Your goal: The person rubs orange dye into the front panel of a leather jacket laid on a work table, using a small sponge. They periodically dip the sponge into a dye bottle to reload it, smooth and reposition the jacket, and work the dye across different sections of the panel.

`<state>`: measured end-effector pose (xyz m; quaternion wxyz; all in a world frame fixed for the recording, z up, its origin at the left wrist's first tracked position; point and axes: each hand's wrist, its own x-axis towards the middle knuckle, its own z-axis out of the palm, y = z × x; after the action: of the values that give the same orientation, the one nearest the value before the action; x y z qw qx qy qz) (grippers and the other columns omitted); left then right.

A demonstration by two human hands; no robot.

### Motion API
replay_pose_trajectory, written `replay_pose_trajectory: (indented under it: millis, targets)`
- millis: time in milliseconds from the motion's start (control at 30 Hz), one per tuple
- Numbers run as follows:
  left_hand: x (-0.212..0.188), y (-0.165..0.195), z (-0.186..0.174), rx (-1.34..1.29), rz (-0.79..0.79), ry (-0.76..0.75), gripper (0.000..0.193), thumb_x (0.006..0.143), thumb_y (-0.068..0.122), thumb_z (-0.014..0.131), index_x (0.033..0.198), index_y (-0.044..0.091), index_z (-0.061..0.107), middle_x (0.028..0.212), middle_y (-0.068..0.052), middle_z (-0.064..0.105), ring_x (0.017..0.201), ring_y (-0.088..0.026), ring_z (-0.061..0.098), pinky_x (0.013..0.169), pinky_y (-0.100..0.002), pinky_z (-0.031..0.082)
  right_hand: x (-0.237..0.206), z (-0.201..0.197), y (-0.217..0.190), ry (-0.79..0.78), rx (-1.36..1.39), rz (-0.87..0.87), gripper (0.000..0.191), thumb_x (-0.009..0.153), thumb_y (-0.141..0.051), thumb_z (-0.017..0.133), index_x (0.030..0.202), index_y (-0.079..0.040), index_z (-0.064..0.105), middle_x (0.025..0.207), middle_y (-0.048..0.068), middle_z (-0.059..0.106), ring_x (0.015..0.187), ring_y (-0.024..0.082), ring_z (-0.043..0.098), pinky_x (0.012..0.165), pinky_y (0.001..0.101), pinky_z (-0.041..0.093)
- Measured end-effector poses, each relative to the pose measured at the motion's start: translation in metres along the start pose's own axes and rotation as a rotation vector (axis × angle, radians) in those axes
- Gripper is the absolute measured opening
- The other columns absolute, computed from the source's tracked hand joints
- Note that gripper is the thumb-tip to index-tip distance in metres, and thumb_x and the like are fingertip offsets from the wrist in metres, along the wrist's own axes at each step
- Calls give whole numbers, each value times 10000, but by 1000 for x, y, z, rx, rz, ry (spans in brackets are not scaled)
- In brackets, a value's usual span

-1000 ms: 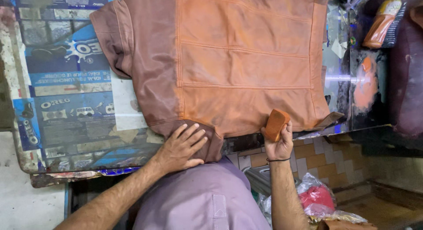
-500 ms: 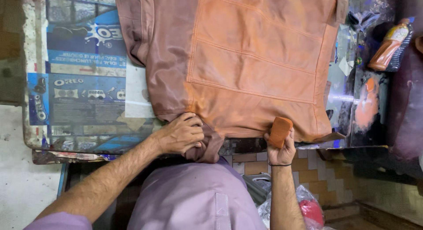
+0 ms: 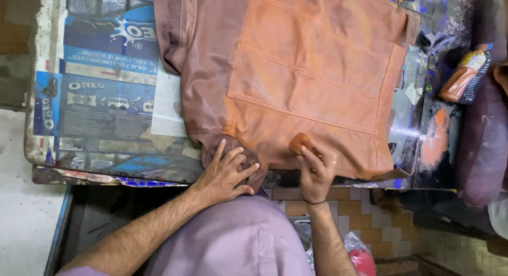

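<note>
Seen from above at a cluttered workbench (image 3: 106, 159) lined with blue printed packaging: a leather jacket (image 3: 296, 80) spread flat, back panel up, its middle a brighter orange than the darker brown side panel and sleeve. Left hand (image 3: 227, 173) laid open and flat, fingers spread, pinning the jacket's lower hem at the near edge of the bench. Right hand (image 3: 316, 173) pinched shut around a small orange-brown sponge (image 3: 299, 143), pressing it onto the leather just above the hem (a ring showing on one finger). Sponge touching the jacket, just right of the pinning hand. Off to the right on the stained bench, well apart from the hands, a bottle (image 3: 465, 75) of orange liquid lying tilted, beside a dark maroon bundle (image 3: 484, 149).

Best handled, by the look of it, with even pressure and short overlapping passes, keeping the hem held taut so the leather cannot ripple under the sponge, and working outward from the already orange area to avoid a hard edge against the brown.
</note>
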<state>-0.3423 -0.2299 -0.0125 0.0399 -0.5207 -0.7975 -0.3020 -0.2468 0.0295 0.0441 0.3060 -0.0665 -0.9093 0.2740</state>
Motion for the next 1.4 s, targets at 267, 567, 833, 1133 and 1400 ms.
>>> replay_pose_trajectory:
  millis: [267,567,833,1133,1400]
  targets:
    - [-11,-6,-7,35,37,58,616,942,590,566,1384,168,645,1195,-121,560,1329,-318,446,1213,-664,187,31,39,-35,-277,-470,-367,266,806,-168,727,1047,-263,791,1106,-72,693,968,226,597,817,471,392]
    - [-12,-7,-10,15,-7,10,661,914,636,565,1328,128,649,1192,-118,573,1342,-310,452,1208,-656,191,34,51,-33,-308,-484,-354,275,799,-155,732,1045,-264,785,1121,-90,701,1010,232,604,853,455,431]
    - [-16,-7,-13,44,30,45,636,909,651,570,1348,202,669,1190,-125,572,1322,-311,456,1190,-681,204,49,43,-37,-484,-389,-527,370,711,-230,765,1080,-233,788,1156,-35,695,1012,247,583,846,451,428]
    - [-18,-8,-11,108,49,35,685,886,700,544,1364,226,668,1196,-116,577,1320,-305,463,1199,-680,201,86,42,-32,-651,-370,-713,362,700,-268,789,1061,-275,791,1243,-109,694,1096,209,578,904,467,407]
    - [-16,-9,-11,105,46,19,698,880,718,537,1354,223,669,1208,-123,578,1329,-306,463,1194,-669,207,104,48,-35,-866,-142,-911,322,726,-293,772,1045,-252,778,1132,-105,708,1075,219,587,883,446,405]
